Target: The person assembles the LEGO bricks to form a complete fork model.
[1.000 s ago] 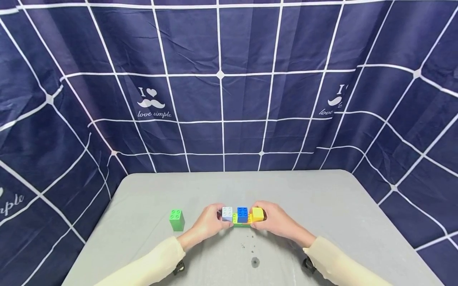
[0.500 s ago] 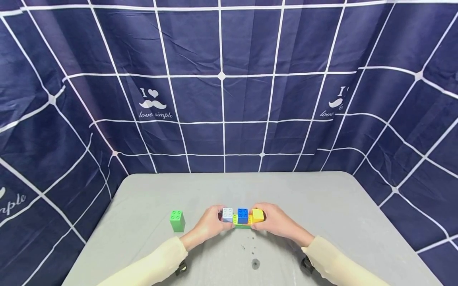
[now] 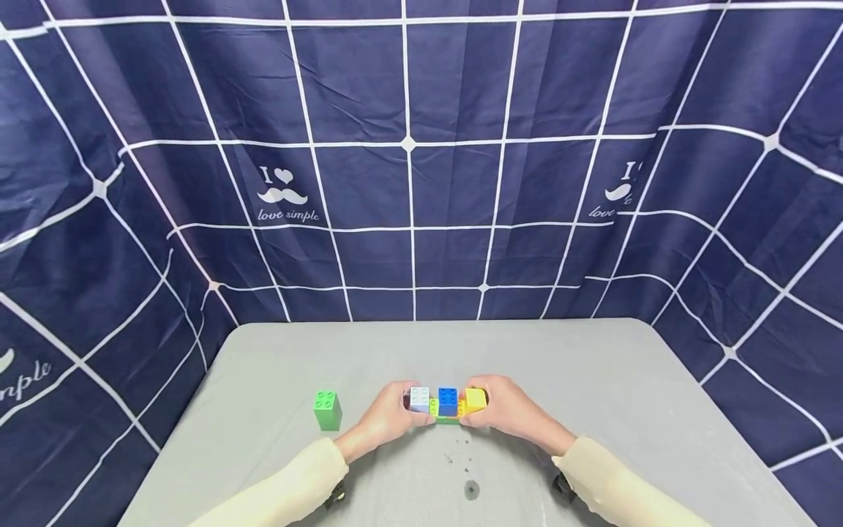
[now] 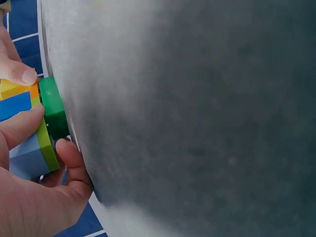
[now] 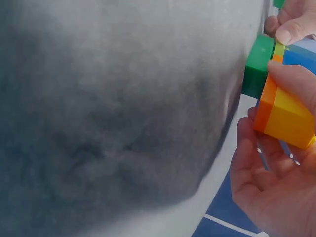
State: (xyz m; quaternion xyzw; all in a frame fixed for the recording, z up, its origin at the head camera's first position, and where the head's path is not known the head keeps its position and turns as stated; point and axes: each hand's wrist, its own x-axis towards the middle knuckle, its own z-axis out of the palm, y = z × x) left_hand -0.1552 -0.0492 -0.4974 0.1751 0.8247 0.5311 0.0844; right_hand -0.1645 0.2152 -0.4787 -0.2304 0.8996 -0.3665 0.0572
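A toy building-block assembly stands in the middle of the head view. A green block forms its base, with a thin lime piece and a thin orange piece side by side on top. Above these sit a light blue block, a blue block and a yellow block, left to right. My left hand grips the left end at the lime piece, thumb on the near side. At the right end, my right hand grips the orange piece below the yellow block.
A tall green block stands apart on the grey table, left of my left hand. Dark spots mark the surface in front of the assembly. A navy curtain with white lines surrounds the table's back and sides.
Both hands keep their grip on the block assembly, which stays in place on the table. Only the head view has shifted slightly.
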